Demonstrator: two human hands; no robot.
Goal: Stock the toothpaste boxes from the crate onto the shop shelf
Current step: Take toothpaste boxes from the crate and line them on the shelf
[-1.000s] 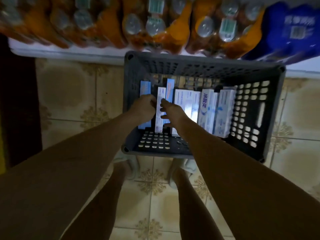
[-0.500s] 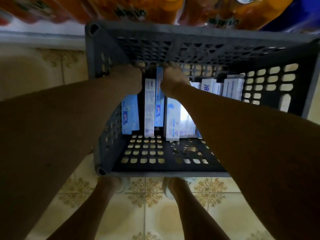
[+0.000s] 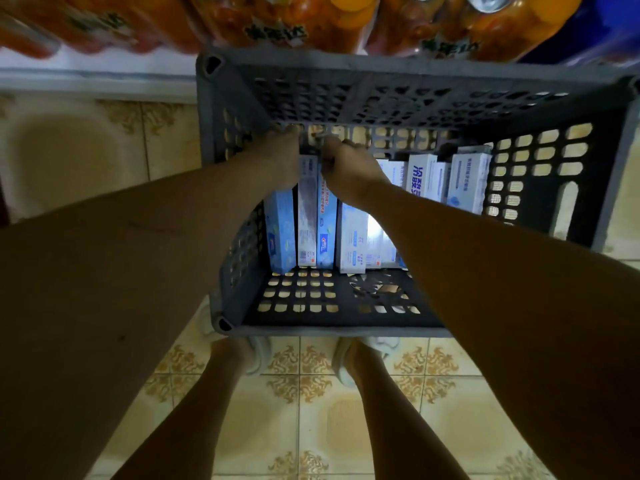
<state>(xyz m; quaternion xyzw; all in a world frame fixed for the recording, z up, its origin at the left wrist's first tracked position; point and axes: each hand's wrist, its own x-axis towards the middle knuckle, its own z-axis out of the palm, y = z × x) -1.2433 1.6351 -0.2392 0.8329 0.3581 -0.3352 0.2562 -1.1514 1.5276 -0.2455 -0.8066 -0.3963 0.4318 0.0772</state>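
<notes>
A person stands bent over a grey slatted crate [image 3: 346, 329] on the tiled floor [image 3: 311, 427], both bare arms reaching down into it. The toothpaste boxes [image 3: 353, 242] lie packed side by side along the crate's bottom, each with its long axis running from the near wall toward the far wall, narrow ends facing the person's feet.

The left hand [image 3: 278, 157] and the right hand [image 3: 346, 164] meet at the far ends of two boxes near the crate's left side: a white box [image 3: 307, 220] and a blue box [image 3: 326, 223] pressed together, lying lengthwise like the rest. The left hand's fingers curl down over the far end beside the white box; the right hand's fingers are curled at the blue box's far end, gripping there. How firmly either holds is hidden by the backs of the hands.

A pale blue box [image 3: 280, 233] sits just left of the pair, against the crate's wall. More white boxes [image 3: 467, 181] fill the right side.

Beyond the crate, packs of orange drink bottles [image 3: 294, 26] rest on a low white shelf [image 3: 97, 76].
</notes>
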